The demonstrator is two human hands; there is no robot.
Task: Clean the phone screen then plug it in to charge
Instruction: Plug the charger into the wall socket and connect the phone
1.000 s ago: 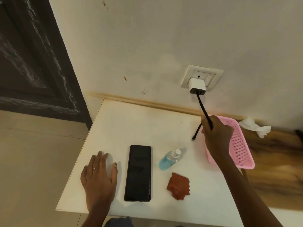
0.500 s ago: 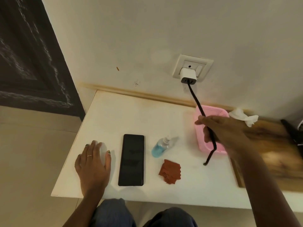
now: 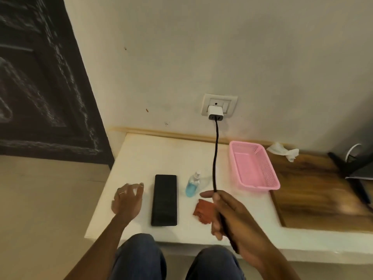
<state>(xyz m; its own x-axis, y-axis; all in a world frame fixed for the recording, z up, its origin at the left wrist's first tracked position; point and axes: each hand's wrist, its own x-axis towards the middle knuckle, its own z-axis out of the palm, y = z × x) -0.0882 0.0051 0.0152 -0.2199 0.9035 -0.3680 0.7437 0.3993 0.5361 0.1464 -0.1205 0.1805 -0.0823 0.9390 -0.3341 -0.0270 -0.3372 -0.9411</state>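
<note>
1. The right hand [image 3: 232,217] grips one black cable [image 3: 215,158]: thumb and fingers curl around it, and the cable runs through the fist and out below the palm.
2. From those fingers the cable rises, nearly taut, to one white charger [image 3: 215,112] plugged into the wall socket [image 3: 219,104].
3. The left hand [image 3: 128,201] holds nothing; its fingers are loosely bent over the table [image 3: 145,158], with a ring on one finger.
4. One phone [image 3: 164,200] lies flat just right of the left fingers and left of the right fingers; its screen is dark, face up, long side pointing toward the wall.
5. One rust-red cloth [image 3: 202,212] lies crumpled, partly hidden by the right fingers.
6. One small spray bottle [image 3: 192,185] of blue liquid lies tilted just beyond the right thumb, between phone and cable.
7. One pink basket [image 3: 262,184] sits right of the cable, with one white tissue [image 3: 283,151] further right, at the wall.
</note>
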